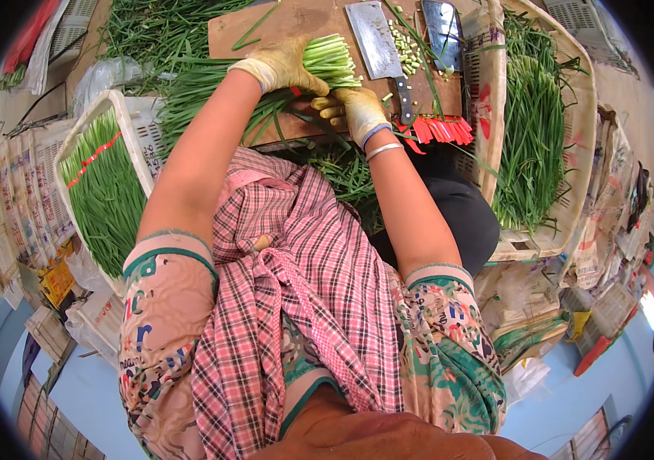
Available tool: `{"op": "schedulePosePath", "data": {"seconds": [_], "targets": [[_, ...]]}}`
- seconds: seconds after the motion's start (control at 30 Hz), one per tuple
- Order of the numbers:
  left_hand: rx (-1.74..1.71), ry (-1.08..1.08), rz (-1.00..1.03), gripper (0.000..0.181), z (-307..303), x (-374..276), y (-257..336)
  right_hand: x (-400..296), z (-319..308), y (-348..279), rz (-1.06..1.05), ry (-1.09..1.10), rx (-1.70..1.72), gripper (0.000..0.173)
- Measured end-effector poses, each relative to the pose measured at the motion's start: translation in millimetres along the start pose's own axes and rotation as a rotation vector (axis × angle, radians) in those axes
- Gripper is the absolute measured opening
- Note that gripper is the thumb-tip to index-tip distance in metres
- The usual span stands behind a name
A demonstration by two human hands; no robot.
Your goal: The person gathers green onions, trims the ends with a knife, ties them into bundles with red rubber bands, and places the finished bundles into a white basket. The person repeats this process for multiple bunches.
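Note:
A bundle of garlic chives (329, 57) lies on a brown board, its pale cut ends to the right and its green leaves trailing left. My left hand (283, 64), in a yellowed work glove, grips it from above near the cut ends. A bit of red tape shows under that hand. Gloved as well, my right hand (355, 109) is just below the cut ends, fingers apart and slightly curled, with nothing visible in them. To its right lies a cleaver (378, 49), black handle towards me. Red tape strips (442, 130) hang at the board's near right edge.
Loose chives (148, 34) are heaped at the far left. Cut stalk ends (407, 49) lie between the cleaver and a second blade (443, 34). Plastic crates of chives stand at left (134, 132) and right (582, 144). A black rounded object (459, 201) sits below the board.

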State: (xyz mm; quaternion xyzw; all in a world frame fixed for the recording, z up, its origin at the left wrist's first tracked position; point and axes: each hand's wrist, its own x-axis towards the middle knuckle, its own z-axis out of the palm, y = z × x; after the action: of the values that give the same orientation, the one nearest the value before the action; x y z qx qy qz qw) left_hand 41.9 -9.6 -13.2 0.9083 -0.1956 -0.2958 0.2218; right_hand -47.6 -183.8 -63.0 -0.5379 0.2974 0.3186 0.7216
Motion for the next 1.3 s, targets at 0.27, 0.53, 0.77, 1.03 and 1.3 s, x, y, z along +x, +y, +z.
{"op": "schedulePosePath", "data": {"seconds": [0.27, 0.53, 0.77, 1.03, 1.3], "targets": [[0.14, 0.087, -0.128, 0.088, 1, -3, 8, 49, 7, -15, -0.027, 0.081, -0.482, 0.027], [0.06, 0.249, -0.081, 0.094, -3, -19, -14, -10, -55, -74, -0.497, 0.516, -1.255, 0.035], [-0.173, 0.271, -0.017, 0.105, -24, -43, -22, 17, -73, -49, -0.413, 0.568, -1.43, 0.066], [-0.316, 0.268, -0.012, 0.101, -33, -56, -25, 6, -55, -62, -0.369, 0.481, -1.422, 0.055], [-0.289, 0.313, 0.013, 0.097, -21, -49, -46, 30, -84, -49, -0.362, 0.515, -1.413, 0.058]]}}
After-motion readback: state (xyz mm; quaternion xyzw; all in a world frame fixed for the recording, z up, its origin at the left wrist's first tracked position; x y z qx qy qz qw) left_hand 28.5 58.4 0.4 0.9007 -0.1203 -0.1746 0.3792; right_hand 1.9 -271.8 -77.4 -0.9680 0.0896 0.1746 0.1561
